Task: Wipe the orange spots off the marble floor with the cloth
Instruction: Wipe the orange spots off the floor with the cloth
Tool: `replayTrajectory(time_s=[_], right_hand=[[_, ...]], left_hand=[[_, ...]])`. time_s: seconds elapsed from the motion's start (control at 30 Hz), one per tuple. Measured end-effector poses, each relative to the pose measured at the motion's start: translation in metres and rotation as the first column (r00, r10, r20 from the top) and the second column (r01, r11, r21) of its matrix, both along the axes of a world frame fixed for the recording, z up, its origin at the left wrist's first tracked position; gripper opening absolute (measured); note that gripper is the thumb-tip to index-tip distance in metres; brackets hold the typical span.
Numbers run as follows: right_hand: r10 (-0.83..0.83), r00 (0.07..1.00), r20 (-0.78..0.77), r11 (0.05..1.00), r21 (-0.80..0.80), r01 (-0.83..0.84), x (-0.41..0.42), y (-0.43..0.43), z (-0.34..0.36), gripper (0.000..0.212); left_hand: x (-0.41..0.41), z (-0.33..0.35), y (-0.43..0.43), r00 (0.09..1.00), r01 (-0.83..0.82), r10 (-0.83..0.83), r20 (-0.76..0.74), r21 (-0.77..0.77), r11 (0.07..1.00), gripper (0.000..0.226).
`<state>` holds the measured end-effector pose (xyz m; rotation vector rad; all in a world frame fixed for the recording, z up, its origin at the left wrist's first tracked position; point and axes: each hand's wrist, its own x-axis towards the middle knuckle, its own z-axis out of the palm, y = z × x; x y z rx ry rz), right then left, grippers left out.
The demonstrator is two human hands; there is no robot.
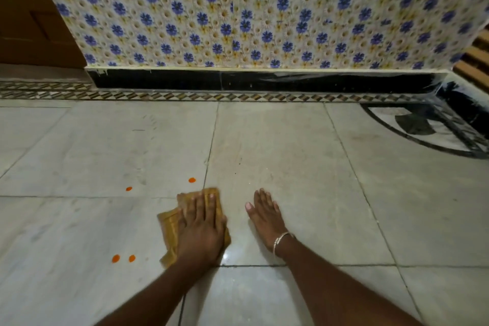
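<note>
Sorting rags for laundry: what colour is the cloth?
Yellowish tan with faint stripes, seen in the head view: the cloth under the left hand.

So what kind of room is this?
Probably a room in a home: a marble floor with a patterned border strip, flowered wall covering, and a wooden door at the far left.

Marble floor (291, 156): carries all items listed.
Cloth (169, 227): flat on floor, lower centre, under left hand (202, 230), palm down on top.
Right hand (264, 213): flat on bare floor, just right of cloth, apart from it.
Spots: one (192, 180) just beyond cloth; one (128, 188) farther left; pair (115, 258) and (131, 258) side by side, left of cloth, nearer the person.
Wall (264, 13): behind, far edge of floor.
</note>
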<state>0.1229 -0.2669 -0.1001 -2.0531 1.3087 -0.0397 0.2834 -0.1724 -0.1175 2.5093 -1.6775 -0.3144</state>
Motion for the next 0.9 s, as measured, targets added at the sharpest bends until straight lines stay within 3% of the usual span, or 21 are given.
replayTrajectory(time_s=[0.13,0.27,0.37,0.43,0.53,0.6,0.67,0.73,0.8,0.9], right_hand=[[0.012,0.999,-0.034,0.999,-0.041,-0.013,0.007,0.002,-0.005,0.071],[-0.005,0.999,0.044,1.000,0.014,0.004,-0.003,0.002,0.002,0.067],[-0.028,0.999,0.044,0.999,0.032,0.026,0.005,0.007,0.004,0.068],[-0.027,0.999,0.022,0.999,0.045,0.026,0.015,0.010,-0.005,0.071],[-0.080,0.996,0.030,0.997,-0.014,0.080,0.004,-0.002,-0.002,0.071],[-0.036,0.998,0.043,0.999,0.023,0.035,-0.004,-0.001,-0.002,0.068],[-0.004,0.997,0.081,0.998,0.065,-0.001,-0.009,0.005,0.001,0.065],[-0.041,0.989,0.142,0.995,0.097,0.027,-0.009,0.008,0.004,0.063],[-0.084,0.981,0.177,0.992,0.108,0.066,-0.005,0.005,0.004,0.063],[-0.144,0.953,0.268,0.985,0.129,0.113,-0.006,0.009,0.003,0.060]], left_hand=[[-0.013,-0.002,-0.011,0.972,0.233,-0.233,0.011,-0.027,0.972,0.084],[0.021,-0.005,-0.027,0.999,0.029,-0.028,0.025,-0.026,0.999,0.077],[-0.003,0.000,0.004,0.998,-0.063,0.062,0.005,0.013,0.998,0.076],[-0.024,0.002,0.007,0.995,0.080,-0.077,-0.056,0.061,0.995,0.079],[-0.026,0.008,-0.038,0.953,0.303,-0.303,-0.002,-0.055,0.951,0.070],[0.006,0.009,-0.052,0.983,0.182,-0.182,0.005,0.023,0.983,0.066],[0.030,0.007,-0.037,0.998,-0.066,0.066,-0.002,0.069,0.995,0.067],[0.015,0.005,-0.010,0.990,-0.139,0.140,-0.010,0.058,0.989,0.068],[-0.019,0.009,0.010,0.999,-0.027,0.028,-0.026,0.037,0.999,0.069],[-0.040,0.006,-0.003,0.961,0.275,-0.275,-0.035,-0.002,0.962,0.068]])
